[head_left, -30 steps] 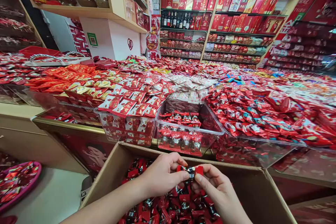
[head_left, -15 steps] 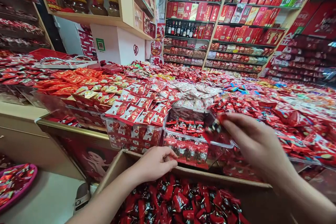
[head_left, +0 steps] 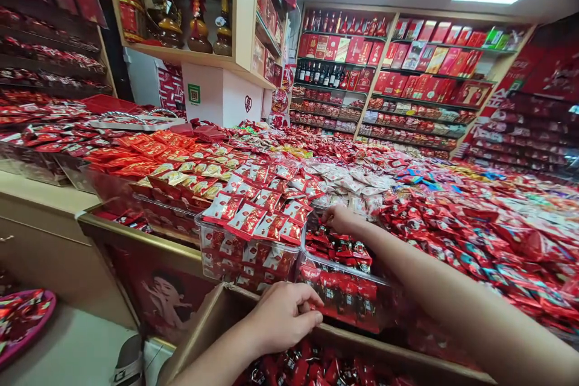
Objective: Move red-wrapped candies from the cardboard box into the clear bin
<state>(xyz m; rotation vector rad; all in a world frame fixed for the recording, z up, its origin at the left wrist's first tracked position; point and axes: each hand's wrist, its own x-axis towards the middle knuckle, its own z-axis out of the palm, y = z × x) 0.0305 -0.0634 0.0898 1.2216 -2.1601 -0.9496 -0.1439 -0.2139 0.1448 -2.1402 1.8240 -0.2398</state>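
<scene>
My right hand reaches into the far end of a clear plastic bin. Its fingers are drawn together and pointing down, closed at a wrapped candy that they mostly cover. Red-and-black wrapped candies lie in rows in this bin. Nearer to me, my left hand hovers at the far edge of a cardboard box. Its fingers are loosely bent, the thumb stands apart from the index finger, and no item shows between them. More loose red-and-black candies fill the box below, partly hidden by my left arm.
To the left stands a bin of red-and-white packets. White packets lie behind, with heaps of red candies to the right. A pink basin and a sandal are on the floor. Stocked shelves line the back.
My right hand has moved left and away from me, from above the bin's right side with a candy down to its far end. The view has tilted up; my left hand stays by the box edge.
</scene>
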